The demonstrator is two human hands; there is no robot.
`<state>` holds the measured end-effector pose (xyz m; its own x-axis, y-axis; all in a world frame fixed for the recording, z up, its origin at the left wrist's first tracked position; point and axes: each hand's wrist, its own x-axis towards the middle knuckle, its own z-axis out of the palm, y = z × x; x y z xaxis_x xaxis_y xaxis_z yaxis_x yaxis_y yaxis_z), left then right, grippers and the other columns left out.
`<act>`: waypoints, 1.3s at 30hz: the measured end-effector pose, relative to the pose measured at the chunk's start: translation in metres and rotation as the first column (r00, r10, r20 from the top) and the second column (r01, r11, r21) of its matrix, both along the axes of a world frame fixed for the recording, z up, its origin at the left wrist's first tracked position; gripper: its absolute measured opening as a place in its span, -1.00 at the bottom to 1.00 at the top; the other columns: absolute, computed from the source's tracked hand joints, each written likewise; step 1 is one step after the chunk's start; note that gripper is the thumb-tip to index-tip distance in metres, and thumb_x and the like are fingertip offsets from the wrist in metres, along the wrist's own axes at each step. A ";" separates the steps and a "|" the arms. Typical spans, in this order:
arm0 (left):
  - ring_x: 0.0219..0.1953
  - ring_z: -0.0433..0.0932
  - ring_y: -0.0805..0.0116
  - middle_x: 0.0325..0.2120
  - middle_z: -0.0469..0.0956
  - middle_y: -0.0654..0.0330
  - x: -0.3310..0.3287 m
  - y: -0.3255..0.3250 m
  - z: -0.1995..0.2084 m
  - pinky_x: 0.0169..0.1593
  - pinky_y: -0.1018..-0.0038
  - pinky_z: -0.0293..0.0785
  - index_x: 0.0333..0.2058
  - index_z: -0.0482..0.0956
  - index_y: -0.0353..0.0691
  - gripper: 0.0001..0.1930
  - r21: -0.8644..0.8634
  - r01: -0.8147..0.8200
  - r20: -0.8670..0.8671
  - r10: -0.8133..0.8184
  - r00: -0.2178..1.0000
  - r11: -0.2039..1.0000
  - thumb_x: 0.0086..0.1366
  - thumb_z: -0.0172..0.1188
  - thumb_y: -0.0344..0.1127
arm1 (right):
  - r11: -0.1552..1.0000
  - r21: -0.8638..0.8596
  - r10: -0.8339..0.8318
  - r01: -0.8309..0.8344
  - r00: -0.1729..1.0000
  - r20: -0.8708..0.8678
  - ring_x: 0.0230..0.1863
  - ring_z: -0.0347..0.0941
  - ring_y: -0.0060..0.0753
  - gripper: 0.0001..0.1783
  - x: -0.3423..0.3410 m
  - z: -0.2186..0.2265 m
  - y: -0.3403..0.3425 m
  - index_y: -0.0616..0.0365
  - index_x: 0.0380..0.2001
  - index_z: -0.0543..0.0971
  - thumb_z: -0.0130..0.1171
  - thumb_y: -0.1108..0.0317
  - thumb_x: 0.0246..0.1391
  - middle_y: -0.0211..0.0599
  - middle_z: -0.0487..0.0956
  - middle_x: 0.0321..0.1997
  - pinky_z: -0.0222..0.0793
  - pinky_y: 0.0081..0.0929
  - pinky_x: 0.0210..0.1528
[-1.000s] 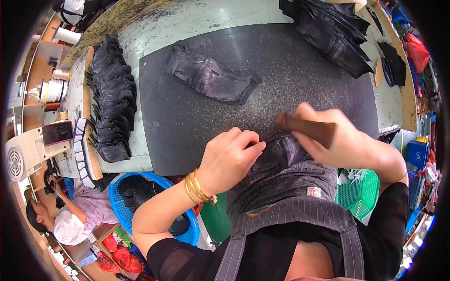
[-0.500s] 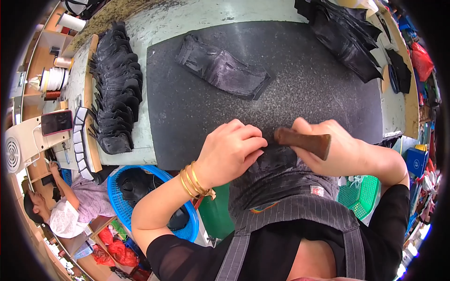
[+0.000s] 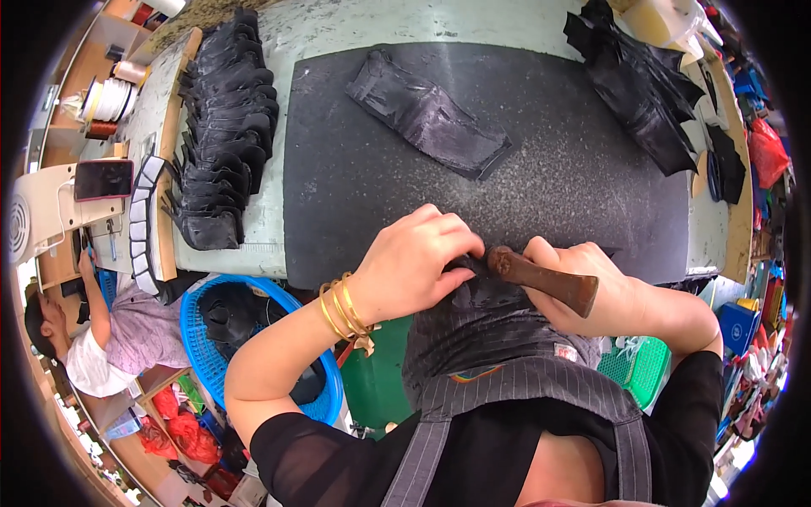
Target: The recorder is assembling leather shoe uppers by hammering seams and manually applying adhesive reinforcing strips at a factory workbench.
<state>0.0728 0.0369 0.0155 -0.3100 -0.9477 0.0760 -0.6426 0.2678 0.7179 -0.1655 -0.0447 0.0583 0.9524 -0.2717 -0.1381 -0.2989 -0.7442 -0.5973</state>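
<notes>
My left hand, with gold bangles at its wrist, is closed, thumb and fingers pinching the edge of a black leather-like piece at the front edge of the black mat. Right beside it, my right hand grips a tool with a brown wooden handle; its working end cannot be made out. The handle's rounded end comes near my left fingertips. Most of the pinched piece is hidden by my hands and blends with my apron. Farther up the mat lies a shaped black piece with a greyish, dusty surface.
A long row of overlapping black pieces lies left of the mat; more black pieces are heaped at the far right. Below the table stand a blue basket and a green basket. A person works at far left.
The view has shifted a little, so the table's things appear farther right. My left fingers have opened slightly around the piece's edge. The tool stays in my right hand.
</notes>
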 end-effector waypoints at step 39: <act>-0.03 0.49 0.13 -0.18 0.57 0.19 0.033 -0.123 0.014 0.12 0.29 0.37 -0.15 0.64 -0.16 -0.69 -0.063 -0.020 0.359 0.041 0.933 0.998 0.15 0.37 -0.19 | 0.118 0.925 -0.982 0.361 -0.097 0.163 -0.77 0.12 -0.67 -0.92 -0.163 -0.072 -0.001 0.16 -0.28 0.38 -0.01 0.43 0.36 -0.53 0.21 -0.65 0.09 -0.64 -0.74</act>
<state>0.1062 -0.0857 0.0295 -0.2977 -0.9545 0.0191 -0.8634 0.2777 0.4212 -0.3288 -0.0461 -0.0134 -0.0621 -0.9877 -0.1433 0.3140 0.1170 -0.9422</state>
